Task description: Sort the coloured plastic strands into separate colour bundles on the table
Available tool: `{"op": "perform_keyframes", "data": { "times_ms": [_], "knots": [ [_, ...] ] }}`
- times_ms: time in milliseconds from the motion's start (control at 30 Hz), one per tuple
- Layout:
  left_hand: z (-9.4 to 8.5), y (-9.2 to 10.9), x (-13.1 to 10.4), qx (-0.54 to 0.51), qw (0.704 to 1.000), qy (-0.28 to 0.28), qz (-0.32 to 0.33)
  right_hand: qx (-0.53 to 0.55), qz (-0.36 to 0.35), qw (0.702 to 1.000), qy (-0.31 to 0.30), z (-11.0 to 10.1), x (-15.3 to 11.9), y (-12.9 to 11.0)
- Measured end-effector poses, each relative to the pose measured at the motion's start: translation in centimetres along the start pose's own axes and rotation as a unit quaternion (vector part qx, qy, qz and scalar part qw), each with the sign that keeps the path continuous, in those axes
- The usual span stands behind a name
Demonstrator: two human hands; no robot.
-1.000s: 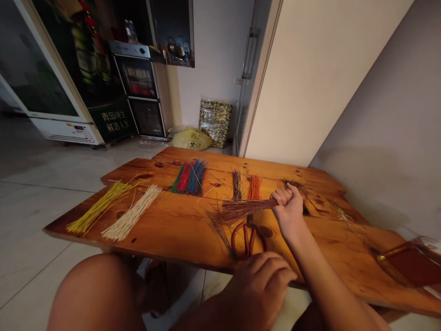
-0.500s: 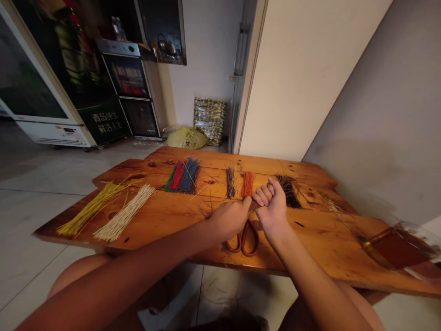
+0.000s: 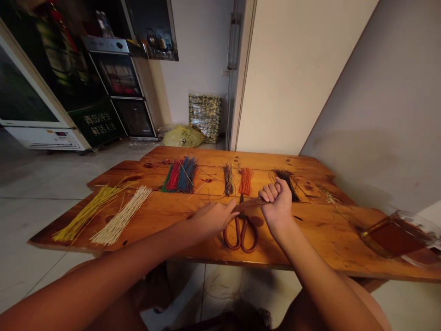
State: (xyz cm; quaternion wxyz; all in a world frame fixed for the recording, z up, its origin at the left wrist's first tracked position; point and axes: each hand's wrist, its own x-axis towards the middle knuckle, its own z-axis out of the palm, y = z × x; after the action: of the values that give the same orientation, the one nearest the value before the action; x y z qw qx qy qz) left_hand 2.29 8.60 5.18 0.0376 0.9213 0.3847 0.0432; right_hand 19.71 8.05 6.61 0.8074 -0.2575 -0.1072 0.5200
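Stretched between my hands is a bundle of thin brown strands (image 3: 251,205). My right hand (image 3: 276,197) is closed in a fist round its right end. My left hand (image 3: 220,215) grips the bundle farther left, its fingers partly hidden from me. Beneath the bundle, a pair of scissors (image 3: 245,236) with reddish-brown handles lies on the wooden table (image 3: 165,220). Just beyond my hands are a bundle of orange strands (image 3: 245,181) and a mixed dark bundle (image 3: 228,178). Black strands (image 3: 288,181) lie behind my right hand.
Yellow strands (image 3: 86,214) and cream strands (image 3: 122,215) lie at the table's left. Farther back are green, red and blue bundles (image 3: 181,174). A glass pitcher of brown liquid (image 3: 396,234) stands at the right edge. Beyond the table sits a yellow bag (image 3: 182,137).
My hands have moved apart, the left one leftward and the right slightly rightward, so more of the brown bundle shows between them. The view has shifted a little.
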Motion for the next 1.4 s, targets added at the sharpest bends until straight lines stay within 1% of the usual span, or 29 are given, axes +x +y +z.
{"op": "perform_keyframes", "data": {
  "times_ms": [133,200,233,267,333,400,433,467,500,533,567,600,633,667,700,733,800,867,967,1033,1100,1133,1167,1200,1233,1267,1300,1333,1400],
  "knots": [
    [-0.7,-1.2,-0.4,0.007,1.000,-0.023,-0.011,-0.002,-0.015,1.000,-0.002,-1.5,1.4,-1.5],
    [-1.3,-2.2,-0.9,0.021,1.000,-0.021,-0.008,-0.048,-0.030,0.998,-0.012,-2.7,2.5,-2.2],
    [-1.7,-2.8,-1.1,0.033,0.999,-0.018,-0.005,-0.108,-0.045,0.993,-0.017,-3.4,3.0,-2.4],
    [-2.1,-3.5,-1.4,0.049,0.999,-0.017,-0.005,-0.186,-0.062,0.980,-0.023,-4.1,3.4,-2.5],
    [-2.9,-4.8,-2.0,0.087,0.996,-0.018,-0.013,-0.344,-0.090,0.934,-0.039,-5.4,3.7,-2.1],
    [-3.7,-5.9,-2.6,0.119,0.992,-0.017,-0.029,-0.440,-0.087,0.891,-0.071,-6.2,2.7,-1.0],
    [-4.1,-6.3,-2.9,0.131,0.991,-0.014,-0.035,-0.489,-0.076,0.862,-0.105,-6.4,1.8,-0.2],
    [-4.5,-6.7,-3.1,0.139,0.989,-0.012,-0.039,-0.536,-0.066,0.830,-0.143,-6.6,0.5,0.8],
    [-4.8,-7.0,-3.2,0.144,0.989,-0.010,-0.041,-0.638,-0.069,0.739,-0.203,-6.8,-0.9,1.8],
    [-5.0,-7.2,-3.3,0.149,0.988,-0.008,-0.044,-0.735,-0.087,0.624,-0.251,-7.0,-2.3,2.8],
    [-5.2,-7.3,-3.4,0.152,0.987,-0.008,-0.046,-0.792,-0.118,0.528,-0.284,-7.2,-3.6,3.8],
    [-5.3,-7.3,-3.4,0.155,0.987,-0.007,-0.046,-0.830,-0.137,0.451,-0.298,-7.5,-4.8,4.6],
    [-5.4,-7.3,-3.5,0.158,0.986,-0.006,-0.046,-0.858,-0.146,0.390,-0.302,-7.8,-5.6,5.1],
    [-5.5,-7.2,-3.5,0.163,0.986,-0.005,-0.046,-0.874,-0.149,0.350,-0.302,-8.2,-6.1,5.4],
    [-5.6,-7.1,-3.5,0.171,0.984,-0.005,-0.044,-0.885,-0.146,0.324,-0.300,-8.7,-6.2,5.3],
    [-5.7,-7.0,-3.6,0.183,0.982,-0.007,-0.042,-0.893,-0.139,0.307,-0.298,-9.2,-6.1,5.0],
    [-5.9,-6.7,-3.7,0.212,0.977,-0.015,-0.027,-0.904,-0.125,0.286,-0.293,-10.2,-5.5,3.7],
    [-6.1,-6.3,-3.8,0.235,0.972,-0.025,0.010,-0.917,-0.109,0.278,-0.263,-11.2,-4.9,2.2],
    [-6.2,-5.6,-3.7,0.255,0.964,-0.029,0.075,-0.930,-0.097,0.291,-0.202,-11.7,-4.5,0.7],
    [-6.3,-5.1,-3.5,0.269,0.957,-0.027,0.101,-0.930,-0.108,0.296,-0.190,-11.4,-4.5,0.7],
    [-6.4,-4.5,-3.2,0.282,0.952,-0.028,0.112,-0.928,-0.105,0.305,-0.183,-10.9,-4.4,1.0],
    [-6.5,-4.2,-3.0,0.285,0.951,-0.029,0.115,-0.928,-0.098,0.316,-0.171,-10.9,-4.3,1.1],
    [-6.7,-4.0,-2.8,0.285,0.951,-0.030,0.115,-0.926,-0.088,0.334,-0.153,-10.9,-4.1,1.1],
    [-6.9,-3.9,-2.7,0.282,0.953,-0.030,0.110,-0.920,-0.077,0.360,-0.131,-11.2,-3.9,1.0],
    [-7.1,-3.8,-2.5,0.273,0.957,-0.028,0.098,-0.909,-0.066,0.396,-0.109,-11.6,-3.7,0.7],
    [-7.3,-3.9,-2.4,0.259,0.963,-0.021,0.076,-0.889,-0.058,0.445,-0.089,-12.1,-3.4,0.4],
    [-7.6,-4.1,-2.2,0.235,0.971,-0.010,0.046,-0.858,-0.050,0.506,-0.072,-12.6,-3.2,0.0],
    [-7.7,-4.4,-2.0,0.201,0.980,0.006,0.011,-0.814,-0.045,0.577,-0.058,-13.1,-2.9,-0.3],
    [-7.8,-5.2,-1.6,0.086,0.994,0.050,-0.040,-0.694,-0.059,0.717,-0.041,-13.5,-2.7,-1.0]
  ]
}}
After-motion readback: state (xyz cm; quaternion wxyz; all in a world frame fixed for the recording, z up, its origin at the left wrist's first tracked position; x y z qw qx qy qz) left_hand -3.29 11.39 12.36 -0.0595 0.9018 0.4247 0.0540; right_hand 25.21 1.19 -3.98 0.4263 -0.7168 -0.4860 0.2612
